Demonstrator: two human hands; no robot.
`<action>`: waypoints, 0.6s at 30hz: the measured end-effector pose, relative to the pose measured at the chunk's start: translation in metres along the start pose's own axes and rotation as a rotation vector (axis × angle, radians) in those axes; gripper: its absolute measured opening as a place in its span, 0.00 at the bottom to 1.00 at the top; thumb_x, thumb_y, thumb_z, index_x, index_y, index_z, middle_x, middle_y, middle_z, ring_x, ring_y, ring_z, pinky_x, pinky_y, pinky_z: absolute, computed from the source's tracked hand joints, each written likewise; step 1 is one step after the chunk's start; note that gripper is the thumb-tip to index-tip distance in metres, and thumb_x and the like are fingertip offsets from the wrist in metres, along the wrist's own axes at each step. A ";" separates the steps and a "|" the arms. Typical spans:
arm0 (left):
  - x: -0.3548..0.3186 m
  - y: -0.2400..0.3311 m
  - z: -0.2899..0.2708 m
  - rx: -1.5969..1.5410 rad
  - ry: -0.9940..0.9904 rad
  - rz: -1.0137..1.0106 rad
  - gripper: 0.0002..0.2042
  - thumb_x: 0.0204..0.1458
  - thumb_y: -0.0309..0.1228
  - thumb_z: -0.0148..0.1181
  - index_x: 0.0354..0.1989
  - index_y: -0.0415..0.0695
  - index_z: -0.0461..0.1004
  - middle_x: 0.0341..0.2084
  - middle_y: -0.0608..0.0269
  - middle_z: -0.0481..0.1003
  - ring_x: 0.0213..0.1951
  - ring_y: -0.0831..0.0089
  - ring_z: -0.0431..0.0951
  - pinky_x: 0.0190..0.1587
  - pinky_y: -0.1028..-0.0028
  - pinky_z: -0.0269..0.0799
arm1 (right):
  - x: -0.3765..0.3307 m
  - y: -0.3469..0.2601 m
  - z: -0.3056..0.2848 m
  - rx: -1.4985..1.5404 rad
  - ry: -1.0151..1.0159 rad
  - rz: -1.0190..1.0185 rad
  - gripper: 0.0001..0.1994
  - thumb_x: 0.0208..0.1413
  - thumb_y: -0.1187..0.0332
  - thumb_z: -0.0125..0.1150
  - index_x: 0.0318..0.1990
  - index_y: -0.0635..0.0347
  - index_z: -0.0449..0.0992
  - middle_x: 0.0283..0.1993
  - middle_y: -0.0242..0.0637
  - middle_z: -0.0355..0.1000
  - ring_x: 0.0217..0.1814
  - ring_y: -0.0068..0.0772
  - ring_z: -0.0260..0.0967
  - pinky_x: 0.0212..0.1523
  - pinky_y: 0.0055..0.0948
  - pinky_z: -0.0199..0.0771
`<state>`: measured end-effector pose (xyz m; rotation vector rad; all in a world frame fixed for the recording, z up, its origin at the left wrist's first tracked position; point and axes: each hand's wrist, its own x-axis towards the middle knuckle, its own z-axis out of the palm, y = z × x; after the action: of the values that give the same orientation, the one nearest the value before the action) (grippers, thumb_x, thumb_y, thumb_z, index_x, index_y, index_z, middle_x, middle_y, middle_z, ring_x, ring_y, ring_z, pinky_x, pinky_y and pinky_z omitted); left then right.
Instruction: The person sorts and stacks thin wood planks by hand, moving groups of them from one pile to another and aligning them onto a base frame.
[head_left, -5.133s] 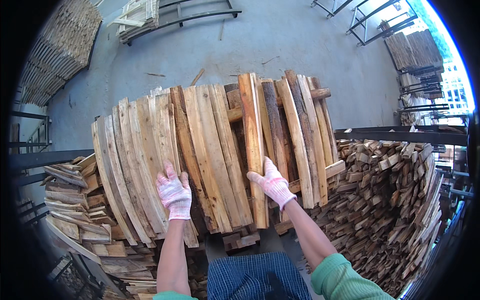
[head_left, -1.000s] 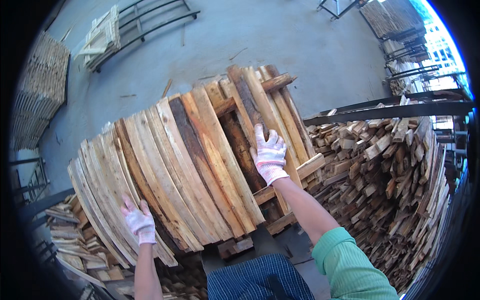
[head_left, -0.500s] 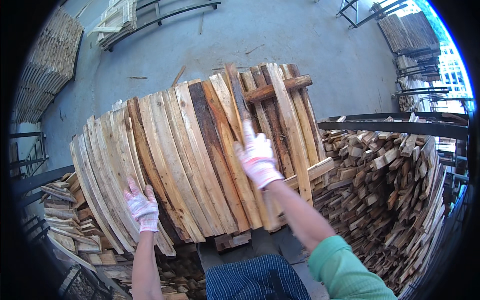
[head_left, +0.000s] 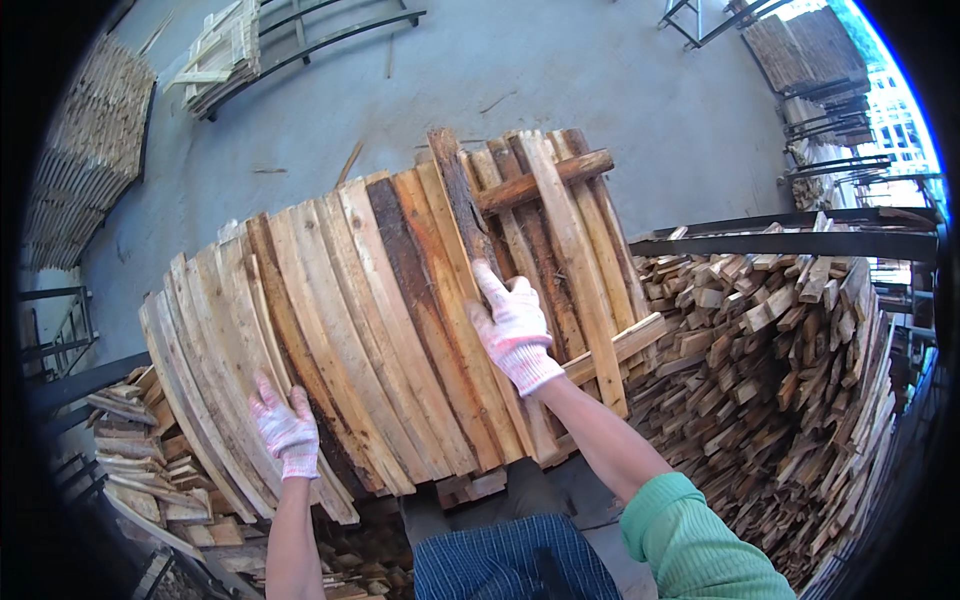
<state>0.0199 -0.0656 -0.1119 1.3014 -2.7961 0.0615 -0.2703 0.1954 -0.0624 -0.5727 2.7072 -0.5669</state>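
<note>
A row of wooden planks (head_left: 345, 300) lies side by side in front of me, some pale and some dark with bark. My right hand (head_left: 513, 322), in a pale knitted glove with pink marks, grips a bark-edged plank (head_left: 455, 190) on the right part of the row. Its index finger lies along the top of that plank, with the thumb on the left side; the other fingers are partly hidden. My left hand (head_left: 287, 430), gloved alike, rests on pale planks at the left with thumb and fingers apart. It holds nothing that I can see.
A short crosspiece (head_left: 545, 180) and a slanting plank (head_left: 575, 260) lie over the row's right end. To the right is a big heap of wood sticks (head_left: 760, 390) beside a dark metal rail (head_left: 780, 245). More offcuts (head_left: 165, 450) are piled at left; stacked boards (head_left: 95, 150) stand beyond.
The bark-edged plank in my right hand has shifted left and settled along the row. My left hand stays on the pale planks. The whole view has turned slightly.
</note>
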 end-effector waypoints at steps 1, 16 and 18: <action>0.004 0.006 -0.008 -0.071 -0.086 -0.050 0.36 0.60 0.42 0.58 0.74 0.45 0.51 0.54 0.34 0.65 0.53 0.38 0.69 0.56 0.49 0.67 | -0.003 0.007 -0.015 -0.026 0.073 -0.031 0.31 0.57 0.60 0.63 0.70 0.37 0.63 0.42 0.54 0.64 0.44 0.57 0.66 0.45 0.50 0.71; 0.042 0.010 -0.037 -0.341 -0.440 -0.423 0.50 0.50 0.54 0.67 0.69 0.29 0.50 0.68 0.33 0.56 0.71 0.44 0.53 0.73 0.58 0.48 | 0.002 0.128 -0.041 -0.235 -0.055 0.308 0.39 0.65 0.57 0.55 0.77 0.32 0.38 0.72 0.74 0.47 0.64 0.72 0.64 0.59 0.47 0.71; 0.036 -0.009 -0.049 -0.715 -0.406 -0.430 0.48 0.49 0.51 0.70 0.68 0.29 0.52 0.65 0.33 0.59 0.69 0.45 0.57 0.71 0.60 0.53 | -0.013 0.112 -0.033 -0.222 0.074 0.012 0.39 0.62 0.60 0.60 0.77 0.36 0.44 0.66 0.67 0.57 0.54 0.66 0.73 0.54 0.46 0.76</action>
<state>0.0049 -0.0962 -0.0605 1.7586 -2.3139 -1.2047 -0.3071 0.3052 -0.0803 -0.6008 2.8627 -0.2913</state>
